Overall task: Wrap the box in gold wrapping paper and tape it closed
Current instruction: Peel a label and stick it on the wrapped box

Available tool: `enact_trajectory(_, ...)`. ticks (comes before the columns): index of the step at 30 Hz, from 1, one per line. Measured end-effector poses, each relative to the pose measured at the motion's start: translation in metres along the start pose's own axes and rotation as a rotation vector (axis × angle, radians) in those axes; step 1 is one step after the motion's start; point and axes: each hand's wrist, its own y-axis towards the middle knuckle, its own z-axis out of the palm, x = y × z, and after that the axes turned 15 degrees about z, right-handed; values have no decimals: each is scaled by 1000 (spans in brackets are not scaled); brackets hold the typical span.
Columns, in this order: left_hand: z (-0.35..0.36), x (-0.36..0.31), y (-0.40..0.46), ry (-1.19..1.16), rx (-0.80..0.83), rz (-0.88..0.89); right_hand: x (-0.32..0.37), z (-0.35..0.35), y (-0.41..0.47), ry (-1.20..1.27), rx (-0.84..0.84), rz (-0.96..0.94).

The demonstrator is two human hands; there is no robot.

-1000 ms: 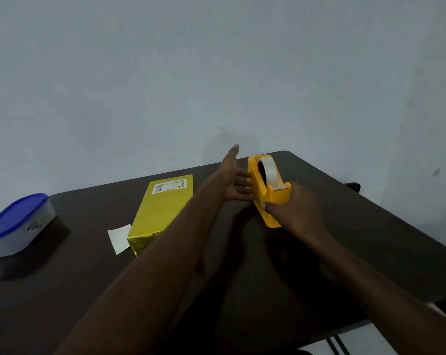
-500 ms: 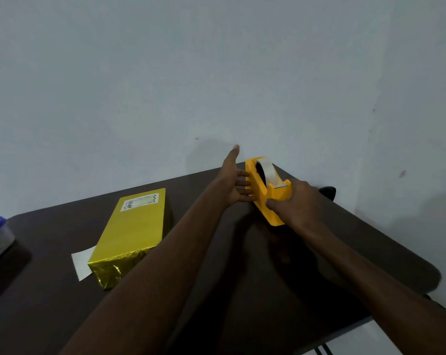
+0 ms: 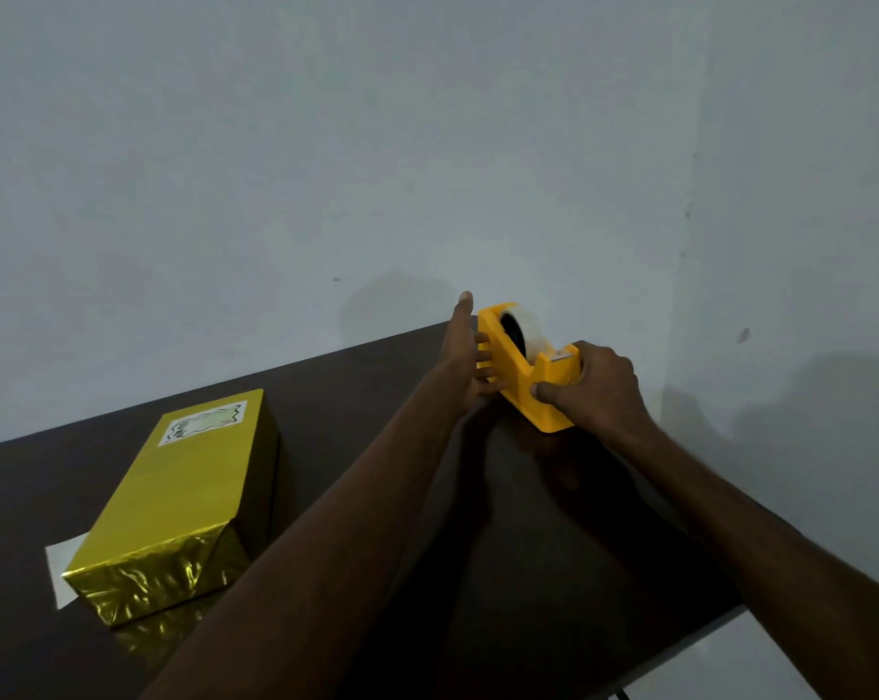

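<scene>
The box [image 3: 174, 502], wrapped in gold paper with a white label at its far end, lies on the dark table [image 3: 553, 573] at the left. A yellow tape dispenser [image 3: 520, 373] holding a roll of clear tape stands at the table's far edge. My left hand [image 3: 470, 358] presses its straight fingers flat against the dispenser's left side, thumb pointing up. My right hand [image 3: 596, 386] grips the dispenser's near end, by the cutter, with fingers and thumb curled round it.
A white slip of paper [image 3: 58, 568] pokes out from under the box's near left corner. A pale wall rises right behind the table. The table's right edge runs diagonally toward the lower right.
The view has swung right, so the box sits further left and the blue-lidded container has left the frame. Both hands stay on the dispenser.
</scene>
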Motion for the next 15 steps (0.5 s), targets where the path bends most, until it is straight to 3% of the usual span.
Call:
enact_trajectory(6,-9,0,-1,35,39,17,1,-2,3,-34,86,37)
enact_trajectory(9,-19,-11,-6,106,52,77,16,-10,-4,58,-20,54)
enact_trajectory(12,-39,-28,-9,236,44,136,43,-20,-16,118,-160,-102)
enact_trajectory(15,-62,-55,-16,380,37,193,72,-20,-30,73,-136,-238)
